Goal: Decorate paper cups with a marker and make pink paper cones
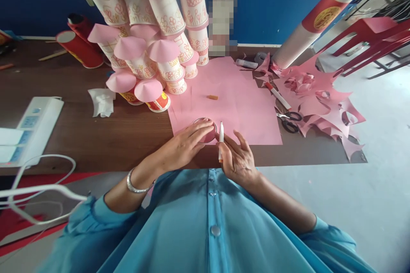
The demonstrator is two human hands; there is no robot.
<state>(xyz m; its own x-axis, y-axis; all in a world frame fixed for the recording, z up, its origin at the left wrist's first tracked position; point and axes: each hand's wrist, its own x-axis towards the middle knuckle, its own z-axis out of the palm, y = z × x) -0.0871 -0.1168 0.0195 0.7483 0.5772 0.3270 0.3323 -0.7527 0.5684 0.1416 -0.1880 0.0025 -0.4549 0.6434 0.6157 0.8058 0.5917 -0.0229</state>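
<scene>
Near the front edge of a pink paper sheet [253, 115] lies a thin-rimmed round disc, perhaps a clear lid [209, 136]. My left hand [179, 145] rests on it from the left, fingers stretched out flat across it and partly hiding it. Just right of the disc, my right hand [238, 158] holds a white marker pen [221, 136] between thumb and fingers. Its dark tip points away from me, and its rear end is orange. Farther up the sheet lies a small orange piece, like a pen cap [212, 97].
Stacked paper cups with pink cone roofs [166, 66] stand behind left. On the right are black-handled scissors [290, 121], a red-and-white marker [278, 96], pink paper scraps [320, 106] and a tall cup stack [307, 30]. A white power strip [41, 123] lies left.
</scene>
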